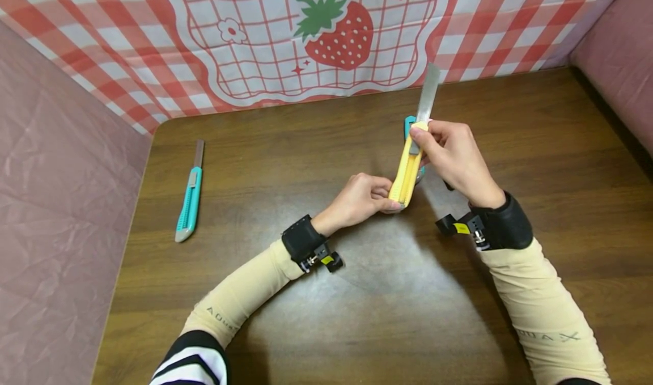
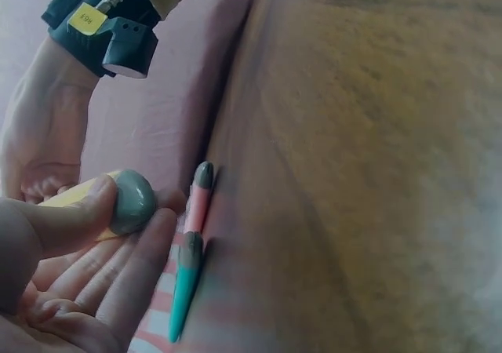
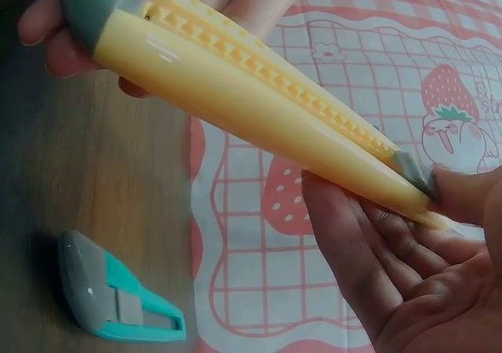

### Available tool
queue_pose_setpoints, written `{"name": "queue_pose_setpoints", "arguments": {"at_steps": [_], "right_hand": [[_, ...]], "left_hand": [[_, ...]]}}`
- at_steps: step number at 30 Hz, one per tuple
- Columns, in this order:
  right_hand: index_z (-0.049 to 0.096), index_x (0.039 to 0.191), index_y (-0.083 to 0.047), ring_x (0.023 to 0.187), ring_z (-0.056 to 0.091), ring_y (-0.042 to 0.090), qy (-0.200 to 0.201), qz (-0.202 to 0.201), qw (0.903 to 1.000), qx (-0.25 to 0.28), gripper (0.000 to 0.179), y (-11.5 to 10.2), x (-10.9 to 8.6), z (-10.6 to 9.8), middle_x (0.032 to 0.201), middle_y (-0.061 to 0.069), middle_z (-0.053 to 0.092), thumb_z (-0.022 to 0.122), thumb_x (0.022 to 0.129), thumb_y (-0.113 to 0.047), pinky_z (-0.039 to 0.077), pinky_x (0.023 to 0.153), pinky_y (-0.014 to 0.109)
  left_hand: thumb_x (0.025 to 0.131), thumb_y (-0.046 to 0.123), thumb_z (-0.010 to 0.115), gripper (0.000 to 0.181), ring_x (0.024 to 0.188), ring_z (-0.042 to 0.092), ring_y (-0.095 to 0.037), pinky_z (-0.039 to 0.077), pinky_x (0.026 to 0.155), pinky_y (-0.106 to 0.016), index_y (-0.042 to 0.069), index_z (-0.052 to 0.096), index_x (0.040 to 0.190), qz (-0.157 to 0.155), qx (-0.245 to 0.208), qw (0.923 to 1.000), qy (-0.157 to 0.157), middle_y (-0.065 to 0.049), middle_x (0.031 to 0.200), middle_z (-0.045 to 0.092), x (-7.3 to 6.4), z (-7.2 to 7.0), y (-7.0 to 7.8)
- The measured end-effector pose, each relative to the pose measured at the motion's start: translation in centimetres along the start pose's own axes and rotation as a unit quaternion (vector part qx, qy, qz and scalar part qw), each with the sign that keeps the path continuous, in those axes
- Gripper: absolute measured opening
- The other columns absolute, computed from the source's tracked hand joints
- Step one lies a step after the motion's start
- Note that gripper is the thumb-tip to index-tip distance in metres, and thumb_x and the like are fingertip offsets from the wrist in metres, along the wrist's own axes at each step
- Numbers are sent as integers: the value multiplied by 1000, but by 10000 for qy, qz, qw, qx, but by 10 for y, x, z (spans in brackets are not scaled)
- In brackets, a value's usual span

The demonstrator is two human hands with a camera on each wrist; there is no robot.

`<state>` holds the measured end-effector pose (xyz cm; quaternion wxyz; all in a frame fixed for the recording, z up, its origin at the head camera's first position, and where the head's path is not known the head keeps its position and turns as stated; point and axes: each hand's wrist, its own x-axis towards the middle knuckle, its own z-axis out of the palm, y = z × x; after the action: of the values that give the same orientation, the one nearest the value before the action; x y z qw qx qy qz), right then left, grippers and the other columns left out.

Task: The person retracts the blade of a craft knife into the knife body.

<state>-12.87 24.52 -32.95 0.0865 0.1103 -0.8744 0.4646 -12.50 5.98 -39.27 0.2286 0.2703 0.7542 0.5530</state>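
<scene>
Both hands hold a yellow utility knife [image 1: 403, 178] above the table, its long metal blade [image 1: 430, 93] extended and pointing away. My left hand [image 1: 359, 199] pinches the grey end cap [image 2: 135, 202] at the handle's lower end. My right hand [image 1: 459, 158] grips the handle near the blade end, the thumb at the grey slider [image 3: 416, 174], fingers underneath. Behind the yellow knife lies a teal utility knife [image 1: 410, 125] with a grey end, partly hidden in the head view. Another teal knife [image 1: 189, 203] lies far left, blade out.
The wooden table [image 1: 245, 164] meets a red-and-white checked cloth [image 1: 255, 39] with a strawberry print at the back. Pink fabric [image 1: 66, 203] hangs at the left. A pink item with a grey end [image 2: 197, 204] lies in line with a teal one in the left wrist view.
</scene>
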Motion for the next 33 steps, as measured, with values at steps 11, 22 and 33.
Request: {"name": "queue_pose_setpoints", "arguments": {"at_steps": [11, 22, 33], "right_hand": [[62, 89, 1, 56, 58, 21, 169, -18, 9997, -174, 22, -2, 0, 3, 67, 12, 61, 59, 92, -20, 47, 46, 12], [63, 92, 2, 53, 57, 19, 211, 7, 9998, -19, 22, 1, 2, 3, 67, 12, 61, 56, 94, -18, 48, 44, 12], [63, 95, 2, 56, 57, 21, -108, 245, 9996, 65, 28, 1, 0, 1, 72, 13, 59, 52, 96, -24, 48, 45, 13]], "left_hand": [[81, -1, 68, 13, 75, 65, -14, 59, 66, -31, -8, 63, 91, 47, -71, 9999, 114, -21, 87, 69, -12, -8, 33], [82, -1, 68, 14, 75, 65, -16, 59, 66, -30, -8, 63, 92, 168, 30, 9998, 77, -20, 86, 68, -13, -10, 35], [81, 8, 71, 15, 68, 64, -9, 60, 62, -32, 1, 65, 93, 260, -220, 9993, 147, -9, 81, 70, 0, -3, 0]]}}
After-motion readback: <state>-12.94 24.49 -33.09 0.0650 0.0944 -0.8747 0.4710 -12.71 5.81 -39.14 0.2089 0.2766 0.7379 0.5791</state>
